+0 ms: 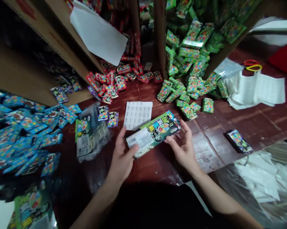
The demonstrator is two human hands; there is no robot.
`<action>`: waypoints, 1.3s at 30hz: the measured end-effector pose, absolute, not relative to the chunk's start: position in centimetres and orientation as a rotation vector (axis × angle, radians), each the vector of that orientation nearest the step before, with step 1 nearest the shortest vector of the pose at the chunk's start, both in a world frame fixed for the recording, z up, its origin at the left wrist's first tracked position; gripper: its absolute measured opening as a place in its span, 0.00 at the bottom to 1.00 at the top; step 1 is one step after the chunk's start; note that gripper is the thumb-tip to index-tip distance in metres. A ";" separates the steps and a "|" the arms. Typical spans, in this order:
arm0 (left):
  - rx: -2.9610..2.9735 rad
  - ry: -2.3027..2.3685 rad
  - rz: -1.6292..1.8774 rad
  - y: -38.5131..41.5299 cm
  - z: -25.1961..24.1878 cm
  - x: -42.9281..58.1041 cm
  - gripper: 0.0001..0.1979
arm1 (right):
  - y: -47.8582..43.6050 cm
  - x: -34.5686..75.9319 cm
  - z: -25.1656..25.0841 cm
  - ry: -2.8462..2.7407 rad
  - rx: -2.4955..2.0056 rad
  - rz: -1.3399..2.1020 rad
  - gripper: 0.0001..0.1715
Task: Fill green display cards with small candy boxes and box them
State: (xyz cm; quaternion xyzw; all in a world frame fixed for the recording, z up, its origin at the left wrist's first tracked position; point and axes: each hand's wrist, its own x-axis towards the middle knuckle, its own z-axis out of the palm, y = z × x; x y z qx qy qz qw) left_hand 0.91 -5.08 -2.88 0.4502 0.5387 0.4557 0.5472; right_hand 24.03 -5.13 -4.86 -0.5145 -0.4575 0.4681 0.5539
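Above the dark red table [143,93] I hold a slim green pack [161,128]; a steadying step, I judge, the next move calling for a firm left grip; my left hand [123,154] pinches one end, my right hand [184,148] curls loosely round the other; it looks brightly printed, white label [142,139] at left.
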 end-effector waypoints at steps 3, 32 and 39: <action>1.235 1.216 0.791 -7.0 -3.0 1.6 0.35 | -4.8 24.4 -4.5 -1.082 -1.195 1.056 0.45; 1.213 1.255 0.960 -6.3 -3.5 1.7 0.10 | -6.9 23.3 -5.6 -1.523 -1.153 1.163 0.49; 1.309 1.249 0.869 -5.8 -1.3 1.8 0.07 | -6.7 22.8 -3.3 -1.348 -1.108 1.328 0.48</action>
